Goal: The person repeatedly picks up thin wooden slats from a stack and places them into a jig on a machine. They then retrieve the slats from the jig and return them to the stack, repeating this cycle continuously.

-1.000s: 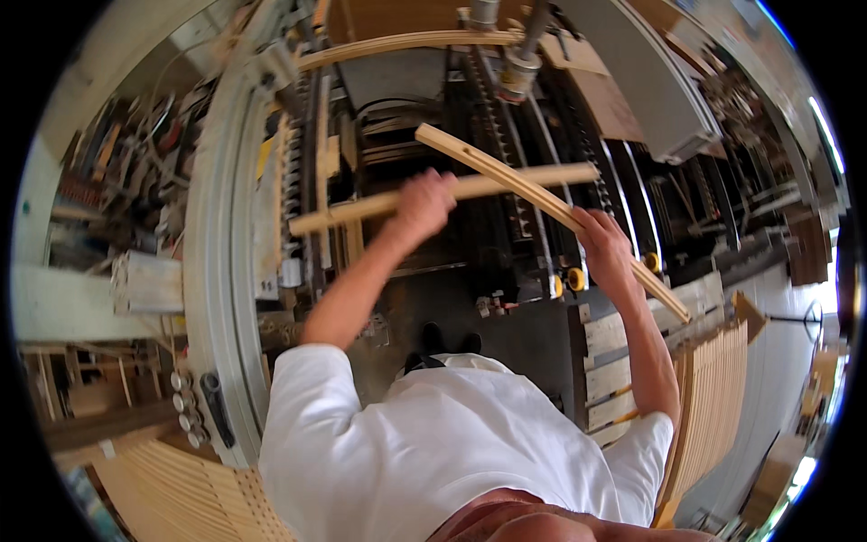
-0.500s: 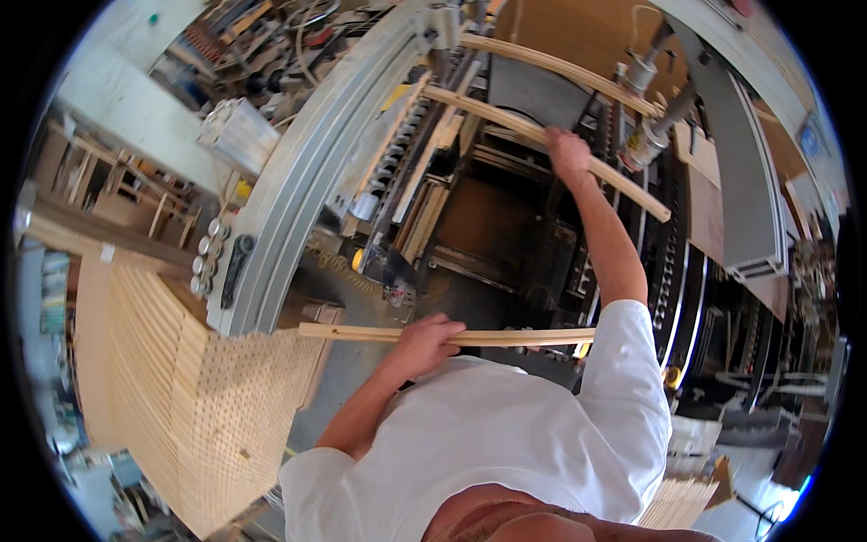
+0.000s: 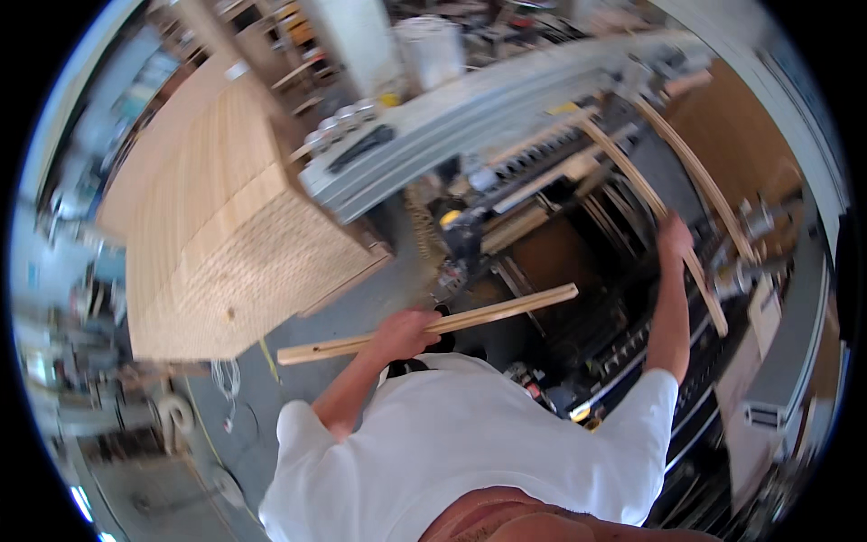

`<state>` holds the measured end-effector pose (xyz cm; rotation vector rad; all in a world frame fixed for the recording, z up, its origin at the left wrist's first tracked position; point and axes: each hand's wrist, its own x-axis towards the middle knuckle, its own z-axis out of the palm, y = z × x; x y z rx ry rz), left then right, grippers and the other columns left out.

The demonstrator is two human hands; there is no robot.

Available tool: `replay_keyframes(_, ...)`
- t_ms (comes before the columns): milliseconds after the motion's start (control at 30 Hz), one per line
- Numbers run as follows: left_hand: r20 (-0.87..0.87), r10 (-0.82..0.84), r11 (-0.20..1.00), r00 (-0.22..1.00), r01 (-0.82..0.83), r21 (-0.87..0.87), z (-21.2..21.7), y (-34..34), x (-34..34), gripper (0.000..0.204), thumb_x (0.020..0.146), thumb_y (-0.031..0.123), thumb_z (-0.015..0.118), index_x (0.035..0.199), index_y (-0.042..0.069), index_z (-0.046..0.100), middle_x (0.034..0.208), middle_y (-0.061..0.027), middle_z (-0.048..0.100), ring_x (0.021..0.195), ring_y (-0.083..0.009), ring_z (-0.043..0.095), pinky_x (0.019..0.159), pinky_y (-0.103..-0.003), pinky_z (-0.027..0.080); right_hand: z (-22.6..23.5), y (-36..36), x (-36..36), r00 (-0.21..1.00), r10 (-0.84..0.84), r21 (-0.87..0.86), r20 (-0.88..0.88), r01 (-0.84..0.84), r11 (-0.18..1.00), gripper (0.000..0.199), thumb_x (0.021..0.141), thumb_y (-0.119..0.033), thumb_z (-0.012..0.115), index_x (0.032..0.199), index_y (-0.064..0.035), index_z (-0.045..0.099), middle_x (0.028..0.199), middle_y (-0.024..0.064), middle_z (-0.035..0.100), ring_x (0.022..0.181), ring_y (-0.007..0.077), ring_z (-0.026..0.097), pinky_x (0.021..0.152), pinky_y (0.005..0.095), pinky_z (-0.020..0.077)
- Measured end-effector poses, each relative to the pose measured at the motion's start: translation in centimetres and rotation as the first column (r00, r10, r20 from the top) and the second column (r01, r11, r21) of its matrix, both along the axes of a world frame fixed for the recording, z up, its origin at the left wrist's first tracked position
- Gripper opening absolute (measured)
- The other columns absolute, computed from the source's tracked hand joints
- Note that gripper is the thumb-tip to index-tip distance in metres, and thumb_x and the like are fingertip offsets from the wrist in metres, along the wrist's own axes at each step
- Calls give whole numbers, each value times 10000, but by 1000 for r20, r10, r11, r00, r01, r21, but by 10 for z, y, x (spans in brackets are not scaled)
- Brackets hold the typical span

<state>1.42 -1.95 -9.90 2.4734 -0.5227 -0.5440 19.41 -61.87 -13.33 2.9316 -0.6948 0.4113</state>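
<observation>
While stacked wood point(image 3: 217, 235) flanks grey floor point(image 3: 370, 298), the left hand point(image 3: 404, 334) — like right hand point(image 3: 675, 238) — grasps a wooden strip point(image 3: 506, 309).

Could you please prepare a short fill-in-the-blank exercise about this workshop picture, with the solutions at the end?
1. The left hand holds a pale strip made of ____.
2. The right hand grasps a second strip, so together the hands hold ____ strips.
3. The large pale stack stands on the person's ____ side.
4. The colour of the person's shirt is ____.

Missing words: wood; two; left; white.
</observation>
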Motion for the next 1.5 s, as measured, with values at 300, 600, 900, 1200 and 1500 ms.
replay_keyframes(300, -26, 15, 997, 1000, -14, 70, 20, 19, -11, 337, 789, 232, 722, 1084, 90, 642, 1050, -146, 635, 1031, -366, 601, 845, -463, 488, -5, -14, 2, 999, 35, 32, -20, -34, 999, 350, 968, -381, 497, 1181, -133, 621, 1097, 155, 662, 998, 397, 638, 802, 528, 515)
replay_keyframes(600, 80, 208, 971, 975, -195, -139, 104, 110, -64, 431, 768, 187, 755, 1166, 61, 652, 1087, -146, 655, 1045, -348, 612, 869, -419, 493, -12, -28, 3, 996, 86, 107, 13, -87, 990, 404, 948, -313, 539, 1282, -93, 593, 1192, 178, 648, 1086, 394, 611, 890, 511, 498)
replay_keyframes(900, -122, 653, 639, 747, -631, -440, 180, 264, -158, 432, 743, 83, 799, 1154, 35, 676, 1079, -65, 679, 963, -160, 621, 845, -288, 499, 19, 39, 28, 990, -89, 43, 108, 85, 995, 466, 950, -413, 537, 1285, -95, 598, 1220, 173, 639, 1076, 367, 622, 874, 494, 507)
replay_keyframes(1200, -44, 914, 272, 403, -690, -671, 189, 443, -104, 412, 879, 266, 699, 1175, -15, 643, 927, -42, 674, 833, -113, 619, 761, -278, 491, 29, 270, -34, 778, 203, 330, 595, -466, 821, 362, 964, -239, 620, 1212, 24, 624, 1136, 194, 673, 989, 281, 662, 866, 355, 523)
replay_keyframes(1500, 367, 906, 347, 212, -869, -354, 184, 595, 57, 489, 776, 360, 686, 961, -92, 701, 874, -229, 711, 837, -270, 704, 765, -369, 534, -46, 453, -151, 877, 140, 772, 459, -472, 425, 303, 919, -82, 636, 1181, 69, 613, 1113, 168, 668, 1018, 244, 641, 900, 338, 506)
